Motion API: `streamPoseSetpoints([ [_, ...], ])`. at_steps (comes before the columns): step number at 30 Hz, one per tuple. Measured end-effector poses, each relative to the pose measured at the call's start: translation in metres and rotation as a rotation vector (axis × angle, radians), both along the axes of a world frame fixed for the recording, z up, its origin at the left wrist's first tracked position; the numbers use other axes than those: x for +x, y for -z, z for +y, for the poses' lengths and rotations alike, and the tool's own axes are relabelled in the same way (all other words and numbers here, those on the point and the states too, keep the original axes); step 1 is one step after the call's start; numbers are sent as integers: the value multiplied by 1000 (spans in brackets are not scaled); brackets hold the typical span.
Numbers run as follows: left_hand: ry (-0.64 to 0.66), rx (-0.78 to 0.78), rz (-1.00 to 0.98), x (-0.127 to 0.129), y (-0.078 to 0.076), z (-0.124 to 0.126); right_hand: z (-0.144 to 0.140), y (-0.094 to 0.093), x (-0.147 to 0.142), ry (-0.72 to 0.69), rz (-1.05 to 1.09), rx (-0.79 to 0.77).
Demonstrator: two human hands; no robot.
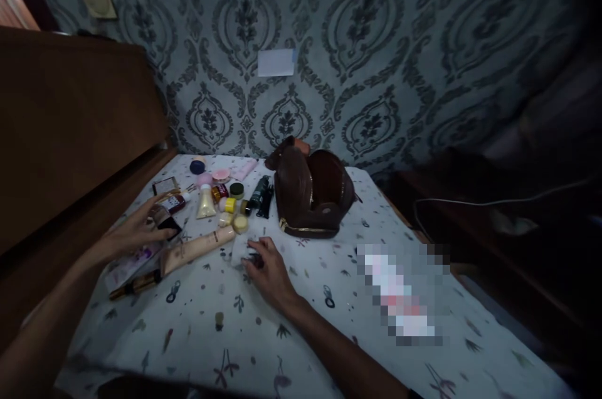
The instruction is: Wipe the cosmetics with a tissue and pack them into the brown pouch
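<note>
Head view: left hand (141, 229) grip closed on dark compact (162, 218); right hand (268, 270) pinching small dark item (254, 259); sorting cosmetics beside brown bag (313, 195); next probably bagging.

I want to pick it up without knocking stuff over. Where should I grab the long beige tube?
Probably grab the long beige tube around its middle, pinching it across from above. It lies flat on the sheet, slanted, with small jars crowded by its far end and the left hand near the other.
</note>
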State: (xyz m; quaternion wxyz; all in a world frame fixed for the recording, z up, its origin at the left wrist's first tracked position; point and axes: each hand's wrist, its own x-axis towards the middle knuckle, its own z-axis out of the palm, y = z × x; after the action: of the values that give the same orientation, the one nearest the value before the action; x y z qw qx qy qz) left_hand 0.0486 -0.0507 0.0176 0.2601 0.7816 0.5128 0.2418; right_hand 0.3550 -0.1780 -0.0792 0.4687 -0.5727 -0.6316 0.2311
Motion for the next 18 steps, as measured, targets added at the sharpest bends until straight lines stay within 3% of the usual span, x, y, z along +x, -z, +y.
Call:
streamPoseSetpoints([
  [3, 104, -108, -123, 26, -2, -17, -3, -3, -1, 1, 3, 13],
  [10, 197, -314, -290, 90, -9, -50, -13, -20, 0, 9, -8, 64],
  [14, 275, -312, -354, 119, 2, -59, -14, -22, 2, 49, -35, 200],
  [18, 304, -279, -363, 150, 18, -77, -15, -19, 2, -64, 23, 307],
])
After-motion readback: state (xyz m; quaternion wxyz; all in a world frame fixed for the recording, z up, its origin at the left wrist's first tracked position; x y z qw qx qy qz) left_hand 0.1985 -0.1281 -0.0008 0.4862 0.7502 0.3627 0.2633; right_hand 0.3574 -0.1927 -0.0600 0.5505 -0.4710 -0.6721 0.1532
